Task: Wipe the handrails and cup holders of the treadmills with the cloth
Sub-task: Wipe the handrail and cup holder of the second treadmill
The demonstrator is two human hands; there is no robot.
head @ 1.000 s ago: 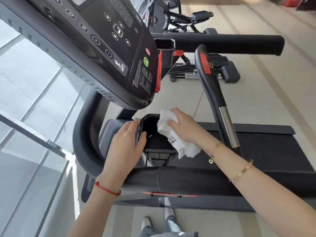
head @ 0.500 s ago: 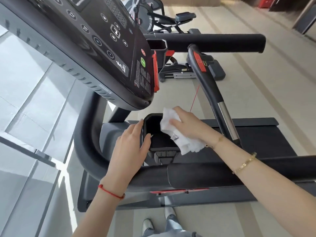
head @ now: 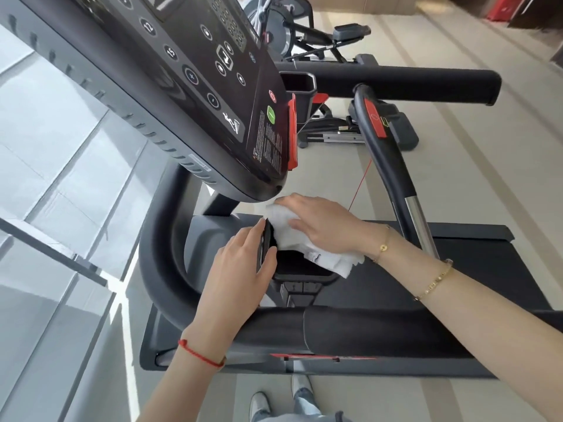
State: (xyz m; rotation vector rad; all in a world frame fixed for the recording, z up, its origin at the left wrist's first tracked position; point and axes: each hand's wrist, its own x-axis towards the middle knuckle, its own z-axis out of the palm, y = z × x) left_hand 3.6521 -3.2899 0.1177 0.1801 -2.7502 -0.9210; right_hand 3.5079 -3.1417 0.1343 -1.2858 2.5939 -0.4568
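Hands occupy the centre of the view, both at the black plastic cup holder [head: 300,268] set below the dark treadmill console [head: 195,86]. Left hand [head: 240,269] reaches in from the near left, a red string bracelet [head: 199,354] at the wrist, palm down, fingers together and wrapped over the holder's left rim, thumb on its inner side, gripping that rim. Right hand [head: 320,223] comes in from the near right, two gold bracelets [head: 432,281] on the forearm, fingers extended and laid flat, pressing the white crumpled cloth [head: 301,242] onto the holder's far and right edge. Cloth drapes into the opening and trails toward the right. Black padded handrail [head: 380,333] runs across just near of the holder; a second handrail [head: 396,82] lies far beyond.
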